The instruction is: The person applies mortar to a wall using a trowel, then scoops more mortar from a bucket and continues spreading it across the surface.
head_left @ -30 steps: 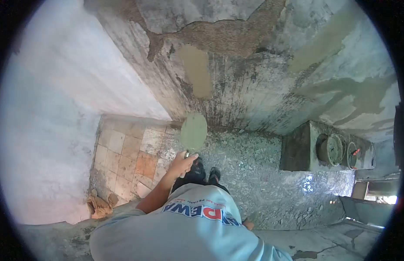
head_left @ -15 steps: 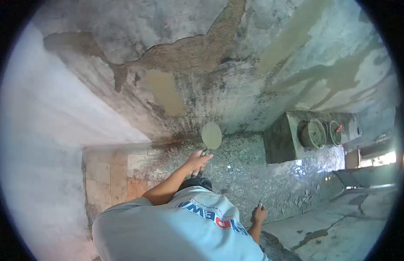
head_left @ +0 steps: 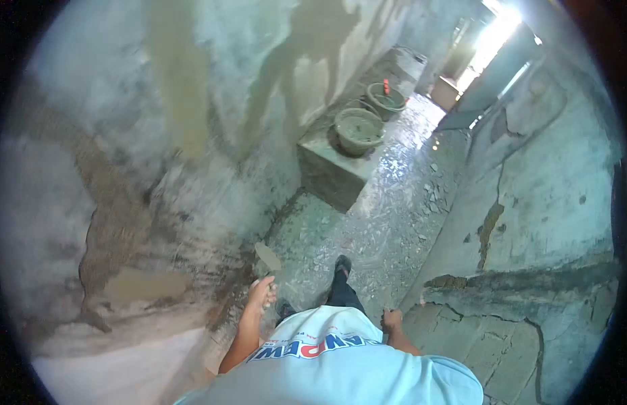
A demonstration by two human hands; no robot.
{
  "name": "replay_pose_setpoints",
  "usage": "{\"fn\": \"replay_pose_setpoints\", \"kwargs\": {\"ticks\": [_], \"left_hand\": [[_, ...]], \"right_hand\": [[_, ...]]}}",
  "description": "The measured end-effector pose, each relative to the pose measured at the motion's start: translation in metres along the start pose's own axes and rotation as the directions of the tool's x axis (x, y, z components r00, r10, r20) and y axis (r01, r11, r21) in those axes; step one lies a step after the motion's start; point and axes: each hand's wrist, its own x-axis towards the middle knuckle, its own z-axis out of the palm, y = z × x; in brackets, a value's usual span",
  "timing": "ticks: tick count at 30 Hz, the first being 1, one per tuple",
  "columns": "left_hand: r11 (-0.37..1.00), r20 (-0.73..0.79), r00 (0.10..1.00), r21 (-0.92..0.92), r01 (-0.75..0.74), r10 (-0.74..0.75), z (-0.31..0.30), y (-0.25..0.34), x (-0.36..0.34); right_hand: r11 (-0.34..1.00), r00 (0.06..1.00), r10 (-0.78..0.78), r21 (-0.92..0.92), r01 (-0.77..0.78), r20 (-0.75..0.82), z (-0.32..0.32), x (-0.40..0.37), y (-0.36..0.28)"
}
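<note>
My left hand is closed around the handle of a round, flat-bladed tool, its grey-green disc seen at a slant just beyond my fingers. The disc is held low beside the patched wall, near the corner with the floor. Lower on the right, my right hand hangs closed beside my body. A small metallic part showed at its fingers earlier; what it grips is too blurred to name.
Two round tubs of grey mix stand on a raised block ahead; a red-orange item pokes from the farther tub. Debris is scattered over the wet-looking floor. A cracked wall runs along the right, and bright light enters at the far end.
My view has swung right toward the block and the far opening. A stepping foot has come into view. The left hand with the round tool now appears lower and farther left.
</note>
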Motion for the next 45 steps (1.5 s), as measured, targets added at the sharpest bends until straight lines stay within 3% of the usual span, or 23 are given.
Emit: {"fn": "replay_pose_setpoints", "kwargs": {"ticks": [1, 4, 6, 8, 11, 13, 15, 16, 17, 19, 21, 23, 25, 27, 30, 37, 42, 45], "left_hand": [[0.999, 0.001, 1.0, 0.047, 0.004, -0.004, 0.01, 0.007, 0.011], [0.999, 0.032, 0.999, 0.011, -0.041, 0.041, 0.049, 0.021, 0.037], [0.996, 0.0, 0.996, -0.021, -0.092, 0.092, 0.09, 0.029, 0.058], [0.994, -0.052, 0.994, -0.035, -0.101, 0.1, 0.142, 0.051, 0.069], [0.98, -0.019, 0.982, -0.06, -0.189, 0.188, 0.216, 0.075, 0.088], [0.958, -0.019, 0.963, -0.093, -0.27, 0.269, 0.262, 0.088, 0.088], [0.969, 0.029, 0.971, -0.068, -0.237, 0.239, 0.309, 0.108, 0.063], [0.973, 0.057, 0.973, -0.059, -0.222, 0.225, 0.323, 0.114, 0.058], [0.976, 0.096, 0.972, -0.024, -0.215, 0.217, 0.326, 0.114, 0.067], [0.991, 0.123, 0.984, -0.063, -0.121, 0.129, 0.329, 0.119, 0.08], [0.995, 0.079, 0.993, -0.05, -0.089, 0.093, 0.345, 0.126, 0.08], [0.998, 0.056, 0.997, -0.045, -0.054, 0.056, 0.35, 0.136, 0.091], [0.998, 0.049, 0.998, -0.039, -0.045, 0.047, 0.354, 0.144, 0.107], [0.997, 0.057, 0.996, -0.034, -0.066, 0.068, 0.356, 0.153, 0.129], [0.999, 0.082, 0.996, -0.001, -0.033, 0.033, 0.364, 0.179, 0.157], [0.995, 0.076, 0.997, 0.097, -0.015, 0.008, 0.387, 0.248, 0.2], [0.997, 0.105, 0.994, 0.076, 0.022, -0.03, 0.375, 0.279, 0.223], [0.999, 0.089, 0.995, 0.039, 0.034, -0.037, 0.367, 0.293, 0.234]], "right_hand": [[0.998, 0.999, 0.036, 0.041, -0.036, 0.012, -0.001, 0.011, 0.004], [0.99, 0.997, -0.014, -0.138, 0.004, -0.07, 0.008, 0.1, 0.053], [0.931, 0.979, -0.202, -0.312, 0.192, 0.001, -0.006, 0.146, 0.037], [0.904, 0.967, -0.255, -0.35, 0.246, 0.021, -0.016, 0.185, 0.031], [0.952, 0.982, -0.189, -0.25, 0.177, -0.025, -0.049, 0.223, -0.034], [0.911, 0.96, -0.258, -0.359, 0.203, -0.111, -0.07, 0.248, -0.08], [0.711, 0.819, -0.572, -0.52, 0.473, -0.037, -0.082, 0.308, -0.089], [0.796, 0.873, -0.486, -0.428, 0.427, -0.032, -0.09, 0.306, -0.123], [0.869, 0.917, -0.398, -0.33, 0.368, -0.023, -0.101, 0.3, -0.171], [0.868, 0.963, -0.246, -0.417, 0.268, 0.107, -0.111, 0.305, -0.25], [0.801, 0.914, -0.386, -0.448, 0.398, 0.124, -0.112, 0.285, -0.326], [0.658, 0.815, -0.562, -0.522, 0.543, 0.14, -0.098, 0.278, -0.384], [0.546, 0.641, -0.746, -0.384, 0.745, 0.183, -0.08, 0.281, -0.43], [0.455, 0.607, -0.729, -0.439, 0.775, 0.316, -0.067, 0.279, -0.484], [0.221, 0.432, -0.817, -0.484, 0.847, 0.383, -0.048, 0.257, -0.568], [0.059, 0.507, -0.691, -0.66, 0.749, 0.515, 0.031, 0.317, -0.706], [0.003, 0.559, -0.604, -0.699, 0.715, 0.569, 0.071, 0.339, -0.752], [-0.082, 0.498, -0.606, -0.671, 0.737, 0.62, 0.097, 0.367, -0.74]]}}
